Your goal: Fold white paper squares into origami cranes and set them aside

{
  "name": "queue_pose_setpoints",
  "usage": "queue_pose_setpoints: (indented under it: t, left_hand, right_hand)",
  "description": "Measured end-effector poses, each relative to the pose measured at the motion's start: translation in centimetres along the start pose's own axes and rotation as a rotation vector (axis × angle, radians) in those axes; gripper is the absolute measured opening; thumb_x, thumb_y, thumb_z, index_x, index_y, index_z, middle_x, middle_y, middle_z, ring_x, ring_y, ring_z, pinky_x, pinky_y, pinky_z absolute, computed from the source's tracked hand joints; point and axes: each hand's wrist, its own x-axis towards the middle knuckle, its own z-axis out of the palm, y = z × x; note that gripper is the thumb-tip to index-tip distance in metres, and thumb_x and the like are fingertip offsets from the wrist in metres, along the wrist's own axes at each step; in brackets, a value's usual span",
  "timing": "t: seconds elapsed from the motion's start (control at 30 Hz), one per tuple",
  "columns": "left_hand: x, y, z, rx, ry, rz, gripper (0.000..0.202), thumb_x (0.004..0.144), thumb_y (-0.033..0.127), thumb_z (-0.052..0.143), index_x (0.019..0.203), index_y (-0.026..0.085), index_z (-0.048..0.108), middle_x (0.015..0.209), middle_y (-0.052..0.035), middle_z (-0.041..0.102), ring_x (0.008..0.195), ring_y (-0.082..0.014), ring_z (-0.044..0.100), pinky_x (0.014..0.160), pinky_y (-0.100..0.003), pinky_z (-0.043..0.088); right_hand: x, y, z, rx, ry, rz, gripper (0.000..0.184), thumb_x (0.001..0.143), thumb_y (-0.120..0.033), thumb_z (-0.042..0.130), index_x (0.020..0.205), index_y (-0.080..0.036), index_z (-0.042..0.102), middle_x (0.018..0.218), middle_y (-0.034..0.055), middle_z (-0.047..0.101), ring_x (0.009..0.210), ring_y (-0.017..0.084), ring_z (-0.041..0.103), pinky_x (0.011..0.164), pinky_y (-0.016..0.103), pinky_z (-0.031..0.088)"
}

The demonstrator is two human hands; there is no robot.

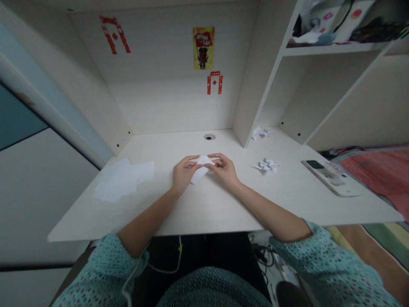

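teal knit sleeves [96, 273] lead to left hand [185, 174] and right hand [224, 169], both half-curled, pinching folded white paper [198, 174] between them.

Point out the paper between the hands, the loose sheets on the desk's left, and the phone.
Folded white paper [202, 167]: head view, its exposed middle.
Loose white sheets [119, 181]: head view, middle of the sheets.
Phone [330, 179]: head view, middle of its body.
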Motion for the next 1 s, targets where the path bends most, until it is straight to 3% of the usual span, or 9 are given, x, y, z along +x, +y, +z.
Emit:
queue_pose_setpoints:
  t: [0.27, 0.4, 0.6, 1.0]
  left_hand:
    - [-0.02, -0.19, 0.16, -0.080, -0.011, -0.031, 0.032, 0.071, 0.035, 0.066, 0.099, 0.019, 0.069, 0.100, -0.0074, 0.069, 0.086, -0.0194, 0.065, 0.079, -0.029, 0.049]
    - [-0.17, -0.11, 0.22, -0.074, 0.003, -0.010, 0.031, 0.072, 0.033, 0.065, 0.100, 0.019, 0.069, 0.104, -0.0068, 0.068, 0.090, -0.0199, 0.064, 0.084, -0.031, 0.049]
    - [-0.06, -0.06, 0.16, -0.037, 0.019, 0.017, 0.030, 0.073, 0.032, 0.065, 0.099, 0.020, 0.069, 0.102, -0.0057, 0.068, 0.088, -0.0188, 0.065, 0.086, -0.031, 0.048]
    - [-0.14, 0.16, 0.33, -0.126, 0.012, -0.098, 0.031, 0.069, 0.033, 0.068, 0.097, 0.019, 0.070, 0.100, -0.0064, 0.069, 0.091, -0.0210, 0.064, 0.083, -0.032, 0.050]
  right_hand:
    - [-0.06, 0.18, 0.04, 0.000, 0.035, -0.011, 0.043, 0.064, -0.043, 0.070, 0.098, -0.018, 0.064, 0.065, 0.0009, 0.064, 0.055, 0.012, 0.052, 0.055, 0.025, 0.040]
    - [-0.08, 0.13, 0.07, -0.006, 0.064, -0.050, 0.039, 0.063, -0.041, 0.072, 0.094, -0.017, 0.068, 0.076, 0.0044, 0.068, 0.059, 0.012, 0.054, 0.057, 0.026, 0.041]
    - [-0.15, 0.29, 0.10, -0.049, 0.085, -0.114, 0.034, 0.065, -0.040, 0.071, 0.093, -0.020, 0.070, 0.097, 0.0074, 0.070, 0.072, 0.016, 0.060, 0.067, 0.030, 0.047]
    - [-0.22, 0.51, 0.03, -0.088, 0.089, -0.116, 0.033, 0.066, -0.040, 0.070, 0.093, -0.020, 0.070, 0.095, 0.0068, 0.070, 0.071, 0.015, 0.058, 0.069, 0.029, 0.046]
